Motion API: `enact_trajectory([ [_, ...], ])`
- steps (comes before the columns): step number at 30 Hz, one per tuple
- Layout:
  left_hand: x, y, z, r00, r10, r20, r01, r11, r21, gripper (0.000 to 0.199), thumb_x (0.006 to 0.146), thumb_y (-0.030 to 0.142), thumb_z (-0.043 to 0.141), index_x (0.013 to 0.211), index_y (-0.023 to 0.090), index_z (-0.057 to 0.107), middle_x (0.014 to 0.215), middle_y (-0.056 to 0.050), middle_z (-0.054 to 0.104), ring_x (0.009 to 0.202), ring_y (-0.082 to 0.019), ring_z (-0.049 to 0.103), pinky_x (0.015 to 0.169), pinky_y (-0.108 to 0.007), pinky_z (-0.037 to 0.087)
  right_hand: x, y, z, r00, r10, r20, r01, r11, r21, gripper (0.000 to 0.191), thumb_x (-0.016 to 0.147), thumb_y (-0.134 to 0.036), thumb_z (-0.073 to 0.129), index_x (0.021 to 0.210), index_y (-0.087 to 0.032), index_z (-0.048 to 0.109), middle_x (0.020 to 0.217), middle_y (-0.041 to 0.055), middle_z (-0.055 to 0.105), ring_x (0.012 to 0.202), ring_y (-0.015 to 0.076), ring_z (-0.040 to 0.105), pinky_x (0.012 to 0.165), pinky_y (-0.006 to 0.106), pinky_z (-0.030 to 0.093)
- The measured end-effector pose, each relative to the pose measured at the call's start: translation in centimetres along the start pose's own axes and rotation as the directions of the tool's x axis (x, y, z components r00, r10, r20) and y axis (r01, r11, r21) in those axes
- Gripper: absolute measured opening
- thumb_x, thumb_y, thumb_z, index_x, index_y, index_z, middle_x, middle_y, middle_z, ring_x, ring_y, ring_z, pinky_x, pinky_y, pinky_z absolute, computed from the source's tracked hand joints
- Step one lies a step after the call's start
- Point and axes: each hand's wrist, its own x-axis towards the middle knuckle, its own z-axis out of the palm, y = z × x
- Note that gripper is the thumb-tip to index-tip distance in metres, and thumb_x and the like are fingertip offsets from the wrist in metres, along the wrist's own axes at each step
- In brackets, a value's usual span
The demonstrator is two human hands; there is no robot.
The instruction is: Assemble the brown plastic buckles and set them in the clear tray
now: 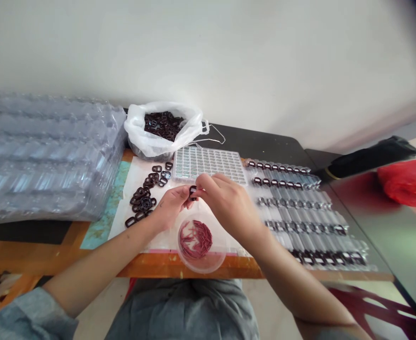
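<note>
My left hand pinches a small dark buckle above the paper-covered part of the table. Touching the same buckle from the right, my right hand has its fingers closed; anything between them is too small to make out. Just below both hands sits a clear round tub with thin dark-red strips inside. Loose dark buckles lie on the paper to the left. Behind my hands is a clear tray with rows of small pale pieces.
A white plastic bag full of dark buckles stands at the back. Wrapped clear packaging is stacked left. Rows of clear plastic holders, some with dark buckles, lie right. Black and red bags are at far right.
</note>
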Motion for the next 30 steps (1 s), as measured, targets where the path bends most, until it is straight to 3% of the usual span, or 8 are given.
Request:
enact_trajectory([
  [4,0.0,0.1,0.1,1.0,-0.005,-0.002,0.005,0.999,-0.04,0.054,0.066,0.068,0.077,0.07,0.015,0.067,0.066,-0.001,0.054,0.059,-0.012,0.039,0.055,-0.028,0.032,0.4,-0.2,-0.2,0.999,0.007,0.033,-0.006,1.0,-0.019,0.017,0.098,-0.014,0.046,0.083,-0.02,0.054,0.071,0.0013,0.055,0.067,0.0154,0.043,0.056,0.028,0.025],
  [7,-0.1,0.3,0.4,1.0,-0.023,-0.017,0.021,0.996,-0.089,0.056,0.062,0.068,0.079,0.068,0.015,0.065,0.064,-0.001,0.053,0.058,-0.012,0.041,0.055,-0.027,0.034,0.3,0.1,-0.1,1.0,0.001,0.017,-0.001,1.0,0.004,0.016,0.098,-0.02,0.051,0.084,-0.019,0.058,0.074,0.0026,0.059,0.072,0.0166,0.049,0.059,0.028,0.031],
  [11,-0.1,0.7,0.6,0.998,-0.03,-0.058,0.021,0.989,-0.144,0.057,0.06,0.068,0.08,0.072,0.014,0.068,0.067,-0.002,0.058,0.059,-0.012,0.046,0.056,-0.026,0.037,-0.4,1.2,0.4,0.992,0.028,-0.123,-0.021,0.998,0.059,0.017,0.099,-0.025,0.053,0.091,-0.02,0.067,0.085,0.0051,0.068,0.084,0.019,0.057,0.072,0.031,0.043],
  [15,-0.1,0.9,0.5,0.997,-0.037,-0.071,0.022,0.979,-0.202,0.055,0.059,0.063,0.084,0.081,0.013,0.072,0.075,-0.005,0.065,0.06,-0.011,0.049,0.057,-0.025,0.039,-1.4,1.8,1.0,0.974,0.031,-0.224,-0.01,0.996,0.092,0.026,0.097,-0.013,0.049,0.103,-0.024,0.072,0.094,0.0042,0.072,0.091,0.0194,0.059,0.082,0.033,0.048],
  [20,-0.1,0.8,0.4,0.997,-0.039,-0.064,0.025,0.978,-0.205,0.055,0.059,0.062,0.085,0.076,0.012,0.071,0.068,-0.003,0.062,0.058,-0.01,0.049,0.056,-0.024,0.039,-2.0,1.5,1.6,0.986,-0.025,-0.167,0.042,0.994,0.099,0.038,0.092,-0.006,0.048,0.114,-0.025,0.072,0.105,0.0046,0.072,0.098,0.0213,0.057,0.084,0.034,0.05],
  [30,0.1,0.3,0.0,0.998,-0.002,-0.063,-0.009,0.985,-0.173,0.053,0.061,0.062,0.084,0.077,0.013,0.072,0.067,-0.003,0.061,0.057,-0.01,0.047,0.056,-0.024,0.038,-1.8,1.3,1.9,0.997,0.001,-0.08,0.011,0.988,0.154,0.036,0.094,-0.008,0.047,0.119,-0.022,0.069,0.108,0.0079,0.069,0.096,0.0216,0.057,0.083,0.036,0.05],
])
